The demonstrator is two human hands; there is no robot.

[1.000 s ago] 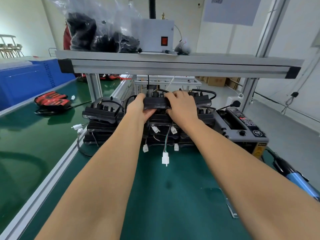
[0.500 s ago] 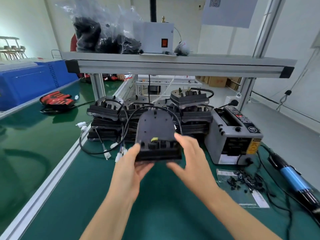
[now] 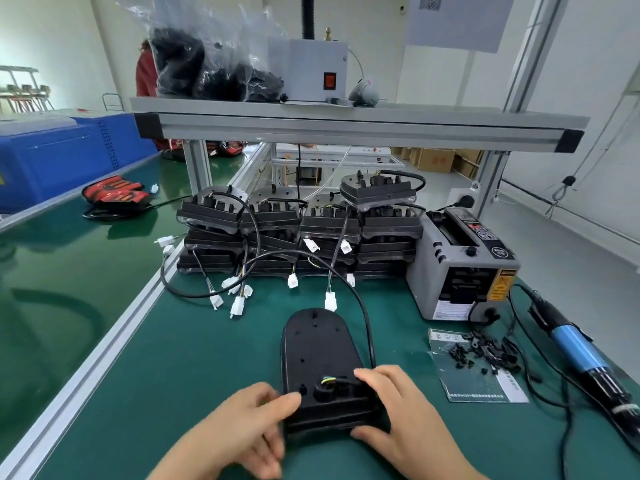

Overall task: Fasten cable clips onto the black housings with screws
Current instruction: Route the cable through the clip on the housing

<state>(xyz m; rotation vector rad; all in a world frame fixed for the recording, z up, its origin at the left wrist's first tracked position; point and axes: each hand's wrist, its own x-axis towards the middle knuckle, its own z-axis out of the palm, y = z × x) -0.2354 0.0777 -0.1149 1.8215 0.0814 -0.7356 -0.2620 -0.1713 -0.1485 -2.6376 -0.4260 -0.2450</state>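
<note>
One black housing (image 3: 318,351) lies flat on the green mat in front of me, its rounded end pointing away. My left hand (image 3: 242,427) holds its near left corner and my right hand (image 3: 398,414) grips its near right corner. A black cable (image 3: 363,313) runs from the near end of the housing back toward the stack. A pile of small black cable clips (image 3: 485,353) lies on a plastic bag to the right. A blue electric screwdriver (image 3: 575,351) rests at the far right.
Stacked black housings (image 3: 301,230) with dangling white connectors (image 3: 330,301) stand behind. A grey tape dispenser (image 3: 460,268) sits at the right of the stack. An aluminium shelf (image 3: 346,123) spans overhead. A conveyor rail (image 3: 104,344) borders the mat on the left.
Both hands took a housing from the stack, drew it toward me and lowered it from mid-air onto the mat, where it now lies flat.
</note>
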